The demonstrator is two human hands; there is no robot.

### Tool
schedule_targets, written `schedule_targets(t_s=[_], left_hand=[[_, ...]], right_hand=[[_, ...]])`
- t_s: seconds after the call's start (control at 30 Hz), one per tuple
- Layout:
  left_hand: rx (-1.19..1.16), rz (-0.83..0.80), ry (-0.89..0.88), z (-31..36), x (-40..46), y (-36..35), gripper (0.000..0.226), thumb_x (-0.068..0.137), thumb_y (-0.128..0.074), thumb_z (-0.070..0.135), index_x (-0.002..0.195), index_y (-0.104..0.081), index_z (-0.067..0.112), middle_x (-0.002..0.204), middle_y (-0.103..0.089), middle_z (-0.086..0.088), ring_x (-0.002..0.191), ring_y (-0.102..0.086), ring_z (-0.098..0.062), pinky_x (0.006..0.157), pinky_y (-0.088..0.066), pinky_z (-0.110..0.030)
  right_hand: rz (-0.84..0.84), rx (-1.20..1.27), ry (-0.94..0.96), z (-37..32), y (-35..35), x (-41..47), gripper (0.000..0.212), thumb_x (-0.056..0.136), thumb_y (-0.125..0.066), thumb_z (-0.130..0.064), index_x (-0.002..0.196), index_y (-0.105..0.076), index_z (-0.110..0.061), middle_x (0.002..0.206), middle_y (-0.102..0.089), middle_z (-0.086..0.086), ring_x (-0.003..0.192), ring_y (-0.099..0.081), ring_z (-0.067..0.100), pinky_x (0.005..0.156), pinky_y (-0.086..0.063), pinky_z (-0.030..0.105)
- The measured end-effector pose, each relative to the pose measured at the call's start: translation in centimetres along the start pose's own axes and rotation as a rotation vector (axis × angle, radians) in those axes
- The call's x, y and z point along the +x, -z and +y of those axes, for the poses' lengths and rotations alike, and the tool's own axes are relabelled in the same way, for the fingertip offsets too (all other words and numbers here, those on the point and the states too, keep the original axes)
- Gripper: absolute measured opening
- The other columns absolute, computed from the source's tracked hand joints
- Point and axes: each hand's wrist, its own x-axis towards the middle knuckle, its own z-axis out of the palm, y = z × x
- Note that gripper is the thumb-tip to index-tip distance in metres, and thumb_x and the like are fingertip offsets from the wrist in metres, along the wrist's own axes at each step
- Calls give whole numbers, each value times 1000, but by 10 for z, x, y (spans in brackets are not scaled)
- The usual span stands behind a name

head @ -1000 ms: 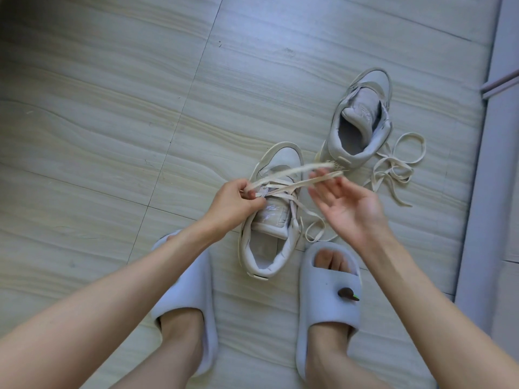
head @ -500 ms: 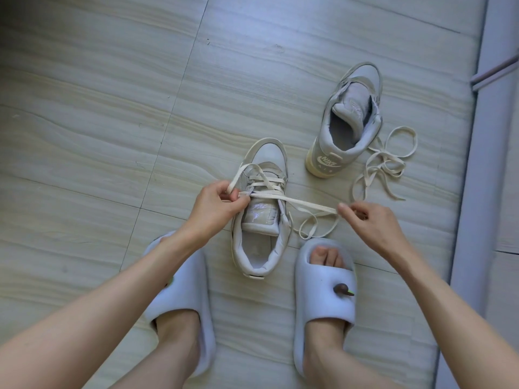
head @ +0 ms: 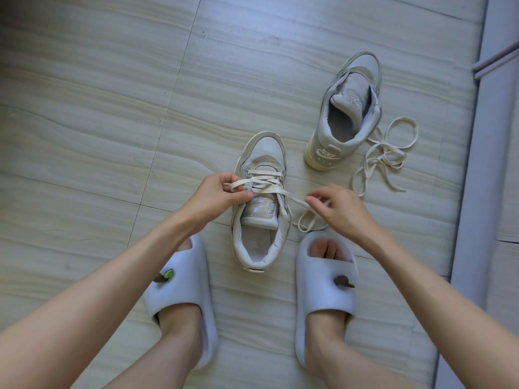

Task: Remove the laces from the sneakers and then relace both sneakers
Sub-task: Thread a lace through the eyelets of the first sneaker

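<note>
Near sneaker (head: pixel 259 209) on floor (head: pixel 112 108) — left hand (head: pixel 217 192) and right hand (head: pixel 335 207) each pinched its lace (head: pixel 266 182) between fingers; loose lace (head: pixel 384 155) beside far sneaker (head: pixel 346 113).

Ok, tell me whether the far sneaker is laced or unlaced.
Unlaced: the far sneaker shows no lace across its tongue, and a loose lace lies tangled on the floor beside it.
</note>
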Motion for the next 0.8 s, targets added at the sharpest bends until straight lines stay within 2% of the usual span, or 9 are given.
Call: schedule_targets(t_s=[0.07,0.17,0.27,0.37,0.43,0.5,0.6,0.7,0.8], left_hand=[[21,-40,4,5,0,3,14,80,-72,17,86,-62,8,82,-61,-8,79,-53,-17,79,-41,-32],[4,-54,6,12,1,4,17,85,-66,29,82,-64,12,86,-62,-9,82,-55,-16,87,-49,-35],[-55,-34,21,13,3,2,17,90,-60,25,78,-62,13,87,-63,-6,84,-57,-15,84,-51,-31],[-137,-8,46,10,7,2,15,92,-57,19,80,-60,10,87,-61,-9,81,-59,-16,81,-52,-29],[-195,9,63,7,8,3,15,92,-56,16,81,-60,7,86,-61,-11,77,-60,-16,78,-54,-26],[-231,29,67,4,10,4,16,92,-57,15,80,-61,4,83,-63,-10,74,-61,-15,73,-55,-22],[-279,26,65,2,11,3,20,92,-57,15,76,-61,5,76,-64,-4,70,-62,-10,68,-55,-18],[-309,2,78,1,13,4,22,92,-56,16,73,-62,7,73,-63,-2,68,-60,-9,67,-54,-17],[-292,-6,96,1,14,4,20,91,-58,16,73,-62,10,71,-61,-1,67,-57,-9,64,-53,-15]], right_hand=[[35,57,125,-29,-8,5,22,90,-60,-30,103,-68,-14,96,-60,1,91,-57,17,81,-39,26],[62,-34,244,-54,-21,9,28,88,-62,-31,110,-63,-13,100,-56,7,92,-54,23,80,-40,34],[118,-182,310,-58,-27,11,29,89,-60,-29,114,-60,-15,101,-53,8,92,-52,27,71,-28,30],[135,-169,281,-58,-27,12,24,89,-58,-23,111,-61,-12,102,-59,9,98,-53,28,76,-31,33],[131,-28,201,-60,-26,12,17,89,-59,-19,102,-63,-9,98,-64,9,96,-56,26,81,-37,33],[112,170,69,-59,-19,11,7,87,-63,-20,84,-64,-14,83,-64,0,82,-58,18,74,-41,25],[64,454,-107,-52,-8,5,22,86,-64,-15,68,-54,-23,67,-57,-8,70,-56,12,65,-39,17],[-11,792,-208,-46,-3,-5,20,86,-62,-2,70,-56,-14,81,-63,4,74,-62,15,61,-46,13],[-41,932,-263,-44,-5,-8,24,86,-55,6,67,-50,-9,88,-67,6,79,-63,15,75,-53,26]])
